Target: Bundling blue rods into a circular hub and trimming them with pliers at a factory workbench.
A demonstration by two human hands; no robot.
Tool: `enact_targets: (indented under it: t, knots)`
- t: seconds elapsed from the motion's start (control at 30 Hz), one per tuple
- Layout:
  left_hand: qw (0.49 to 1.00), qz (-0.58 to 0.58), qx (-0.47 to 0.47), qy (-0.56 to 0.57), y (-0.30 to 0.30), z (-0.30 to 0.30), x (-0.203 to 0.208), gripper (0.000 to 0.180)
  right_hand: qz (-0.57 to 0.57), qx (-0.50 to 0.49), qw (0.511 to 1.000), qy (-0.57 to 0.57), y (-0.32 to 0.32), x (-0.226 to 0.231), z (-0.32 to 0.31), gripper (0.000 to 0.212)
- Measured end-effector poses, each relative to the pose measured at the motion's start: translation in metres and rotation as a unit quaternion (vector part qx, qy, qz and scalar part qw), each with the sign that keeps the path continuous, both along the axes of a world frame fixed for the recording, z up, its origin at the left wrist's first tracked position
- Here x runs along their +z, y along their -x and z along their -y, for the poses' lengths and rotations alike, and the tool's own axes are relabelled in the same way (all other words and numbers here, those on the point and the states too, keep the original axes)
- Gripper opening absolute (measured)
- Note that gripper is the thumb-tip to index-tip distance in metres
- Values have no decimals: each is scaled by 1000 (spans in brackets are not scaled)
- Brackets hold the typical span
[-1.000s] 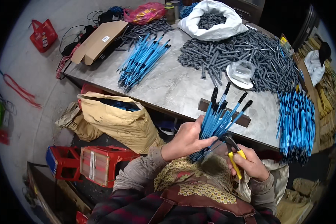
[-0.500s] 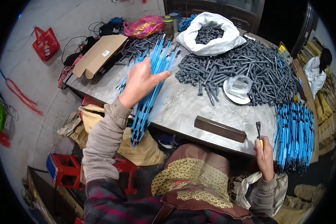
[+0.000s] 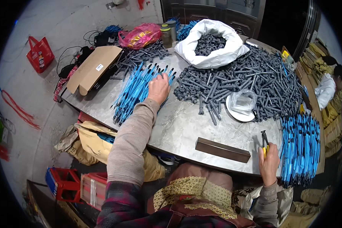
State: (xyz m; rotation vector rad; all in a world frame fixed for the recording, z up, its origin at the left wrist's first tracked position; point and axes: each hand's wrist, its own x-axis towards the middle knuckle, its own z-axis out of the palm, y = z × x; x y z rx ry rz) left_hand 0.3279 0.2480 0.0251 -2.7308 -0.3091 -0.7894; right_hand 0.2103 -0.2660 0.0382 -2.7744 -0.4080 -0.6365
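My left hand [image 3: 159,89] is at the right side of a loose pile of thin blue strips with black ends [image 3: 131,93] on the table. Its fingers curl down onto the strips there; the fingertips are hidden. My right hand [image 3: 269,164] grips a pair of pincers [image 3: 265,143] with yellow handles and dark metal jaws pointing up, near the table's front edge. To the right of that hand lies a thick stack of similar blue strips [image 3: 300,148]. A dark brown rectangular bar [image 3: 222,149] rests to its left.
A large heap of dark grey plastic plugs with screws [image 3: 235,83] covers the table's back right, with a white sack [image 3: 216,59] of them behind. A clear plastic container [image 3: 243,103] sits on a white lid. An open cardboard box [image 3: 93,70] stands at left; red stools [image 3: 66,186] are below.
My left hand has brought the bundle of blue strips down onto the table, where it lies spread out, and has moved right. The pincers' handles are further apart.
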Motion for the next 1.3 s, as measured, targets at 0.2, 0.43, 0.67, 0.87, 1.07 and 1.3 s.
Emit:
enact_targets:
  t: [0.2, 0.43, 0.67, 0.87, 1.07, 1.3]
  knots:
    - [994, 97, -56, -15, 11, 12, 17, 27, 3, -22, 997, 74, -27, -29, 6, 39]
    - [953, 213, -176, 126, 73, -3, 44, 18, 17, -42, 995, 85, -28, -30, 6, 38]
    - [981, 36, 153, 111, 152, -125, 28, 24, 62, -10, 997, 41, 9, -10, 7, 31]
    - [975, 61, 135, 168, 161, -148, 27, 20, 71, 16, 997, -3, 36, -22, 21, 28]
    - [962, 202, 82, 163, 134, -133, 74, 18, 35, 23, 999, -22, 48, -29, 32, 26]
    - [980, -33, -18, 197, 155, -130, 52, 31, 90, 18, 995, -48, 43, -34, 34, 25]
